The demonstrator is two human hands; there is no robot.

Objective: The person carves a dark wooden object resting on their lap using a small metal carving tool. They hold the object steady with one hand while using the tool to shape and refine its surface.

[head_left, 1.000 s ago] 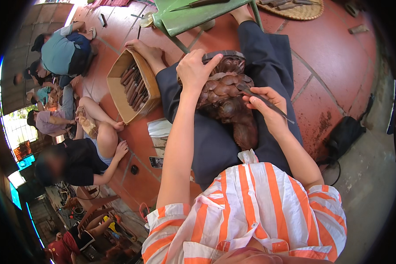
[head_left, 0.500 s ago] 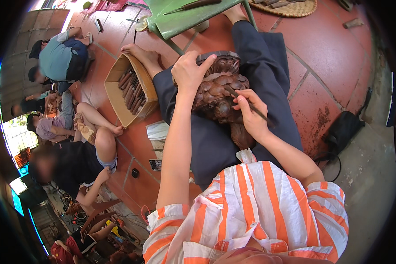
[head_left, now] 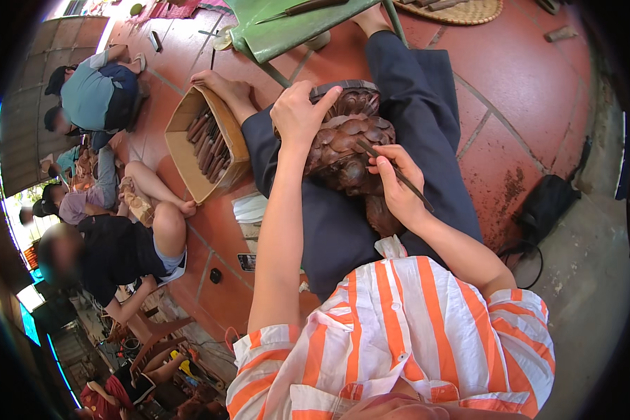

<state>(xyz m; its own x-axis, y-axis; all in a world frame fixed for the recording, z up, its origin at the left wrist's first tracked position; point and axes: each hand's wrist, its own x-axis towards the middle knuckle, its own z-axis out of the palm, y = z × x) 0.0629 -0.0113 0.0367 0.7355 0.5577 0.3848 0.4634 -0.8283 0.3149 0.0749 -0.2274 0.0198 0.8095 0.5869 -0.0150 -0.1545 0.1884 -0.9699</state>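
Note:
A dark brown wood carving [head_left: 350, 140] with rounded, scale-like relief rests between my legs. My left hand [head_left: 302, 112] lies over its far left edge, thumb spread from the fingers, gripping the carving there. In my right hand [head_left: 400, 183] is a thin dark stick-like tool [head_left: 414, 189], pinched like a pen. Its far end meets the carved surface near the middle, and the other end sticks out past my palm. Whether that tip is a blade or a plain rod is too small to tell.
Left of my leg stands a cardboard box [head_left: 182, 173] of wooden-handled tools [head_left: 210, 150]. Ahead is a green stool [head_left: 287, 35] with a carving tool on it. A woven tray [head_left: 462, 12] lies beyond, a black bag [head_left: 546, 206] at right. Several people sit at left.
My right hand and the tool have shifted very slightly, while my left hand stays on the carving. At left, the nearest person in black has leaned and drawn an arm in.

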